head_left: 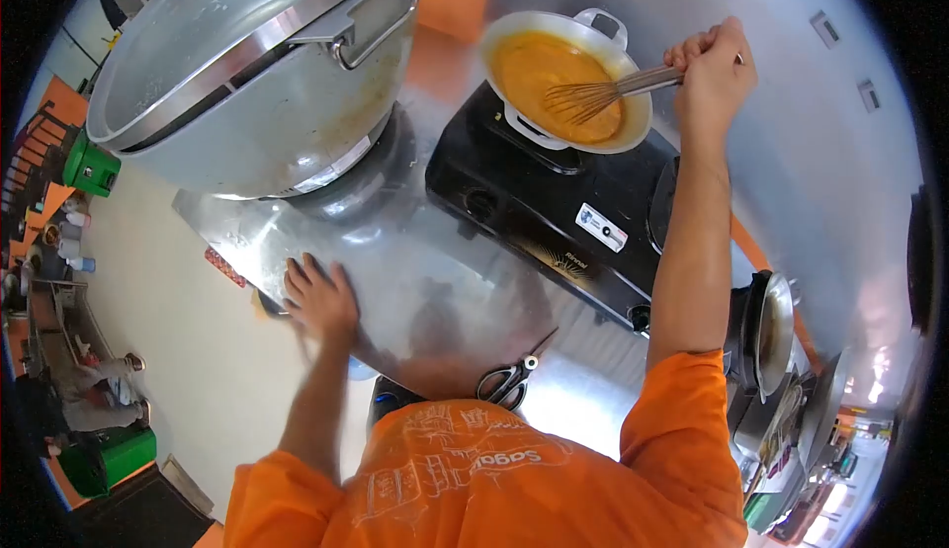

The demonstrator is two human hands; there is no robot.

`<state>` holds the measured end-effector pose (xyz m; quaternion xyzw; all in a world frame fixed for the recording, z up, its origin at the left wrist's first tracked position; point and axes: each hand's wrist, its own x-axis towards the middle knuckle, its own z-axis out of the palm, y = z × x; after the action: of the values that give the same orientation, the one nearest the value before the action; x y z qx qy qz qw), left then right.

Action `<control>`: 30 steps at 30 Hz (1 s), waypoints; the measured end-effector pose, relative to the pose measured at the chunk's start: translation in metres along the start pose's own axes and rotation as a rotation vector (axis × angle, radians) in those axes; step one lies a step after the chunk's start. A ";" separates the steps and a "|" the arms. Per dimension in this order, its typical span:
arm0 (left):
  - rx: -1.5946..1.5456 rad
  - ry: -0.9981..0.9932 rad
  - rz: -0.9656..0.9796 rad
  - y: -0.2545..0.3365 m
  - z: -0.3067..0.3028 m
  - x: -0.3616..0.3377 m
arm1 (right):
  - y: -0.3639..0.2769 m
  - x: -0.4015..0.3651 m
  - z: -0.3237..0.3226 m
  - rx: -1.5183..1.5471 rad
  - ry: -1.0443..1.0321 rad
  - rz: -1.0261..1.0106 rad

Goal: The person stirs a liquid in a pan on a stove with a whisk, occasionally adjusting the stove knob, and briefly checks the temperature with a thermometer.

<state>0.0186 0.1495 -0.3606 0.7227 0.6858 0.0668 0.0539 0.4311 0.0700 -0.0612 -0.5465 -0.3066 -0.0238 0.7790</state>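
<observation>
My right hand point(714, 66) is wrapped round the handle of a wire whisk point(645, 81). The whisk's wires dip into an orange-yellow sauce point(539, 69) in a two-handled metal wok point(641, 125). That wok sits on the left burner of a black gas stove point(514, 197). My left hand point(321, 299) lies flat with fingers spread on the steel counter point(415, 291), near its left edge, holding nothing.
A very large metal pot point(267, 133) stands on the counter at the back left. Black-handled scissors point(507, 382) lie at the counter's front edge. To the right of the stove is another pan point(776, 331). Green bins point(91, 165) stand farther left.
</observation>
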 end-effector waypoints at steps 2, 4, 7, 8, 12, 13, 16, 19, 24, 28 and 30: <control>0.006 -0.012 -0.007 -0.001 0.001 0.001 | -0.002 0.000 0.005 0.083 0.034 0.029; 0.003 -0.015 -0.015 -0.001 0.001 0.002 | 0.005 -0.003 0.010 0.119 0.071 0.037; -0.017 -0.009 -0.017 0.000 0.001 0.002 | 0.031 -0.005 0.016 0.136 0.076 -0.099; -0.026 -0.005 -0.013 -0.001 0.001 0.001 | 0.036 -0.006 0.016 0.084 0.062 -0.145; -0.051 0.004 0.002 -0.002 0.003 0.001 | 0.037 -0.005 0.012 -0.122 0.044 -0.240; -0.054 -0.004 0.000 -0.001 0.002 0.001 | 0.036 -0.005 0.009 -0.170 0.045 -0.239; -0.073 -0.005 0.005 -0.003 0.001 0.000 | 0.021 -0.007 0.000 -0.167 0.062 -0.181; -0.079 0.017 0.016 -0.004 0.003 0.000 | 0.001 -0.013 -0.004 0.025 0.126 -0.034; -0.068 0.010 0.008 -0.002 0.002 0.000 | 0.016 -0.008 -0.012 0.237 0.275 0.049; -0.063 0.008 0.001 -0.001 0.001 0.001 | 0.041 0.001 -0.030 0.313 0.441 0.091; -0.067 0.026 0.009 -0.001 0.002 0.000 | 0.048 0.004 -0.041 0.383 0.479 0.153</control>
<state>0.0177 0.1500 -0.3631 0.7225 0.6807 0.0993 0.0691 0.4709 0.0550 -0.1085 -0.3902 -0.0713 -0.0350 0.9173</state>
